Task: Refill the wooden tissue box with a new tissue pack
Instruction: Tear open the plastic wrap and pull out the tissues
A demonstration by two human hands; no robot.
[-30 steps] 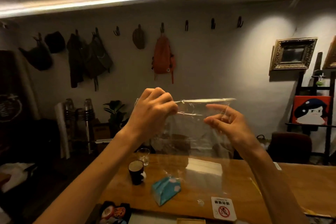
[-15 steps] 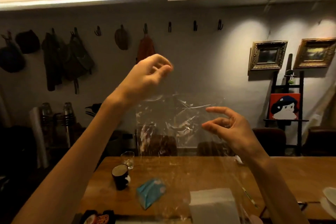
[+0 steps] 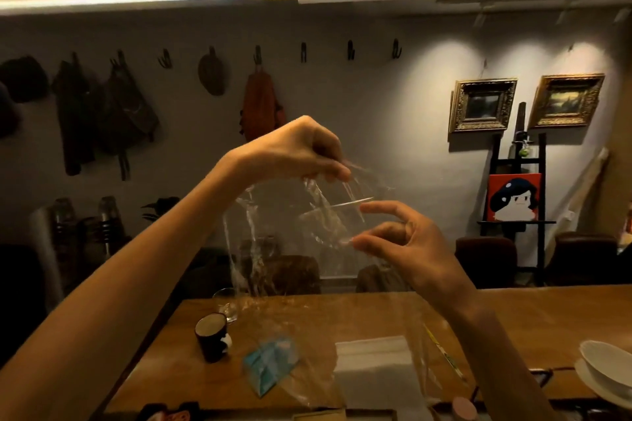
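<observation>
— Pinching the clear plastic wrapper [image 3: 290, 232] up in the air, is that what the left hand [image 3: 297, 150] is doing?
— Yes, its grip is closing on the wrapper's top edge, the film hanging crumpled toward the bench [image 3: 359, 314]. The right hand [image 3: 407, 243] is hovering just beside it, fingers loosely spread, holding nothing.
— And the tissues?
— The white tissue stack [image 3: 376, 369] is lying on the bench below, with a blue packet [image 3: 270, 362] and a dark mug [image 3: 212, 335] sitting to its left.
</observation>
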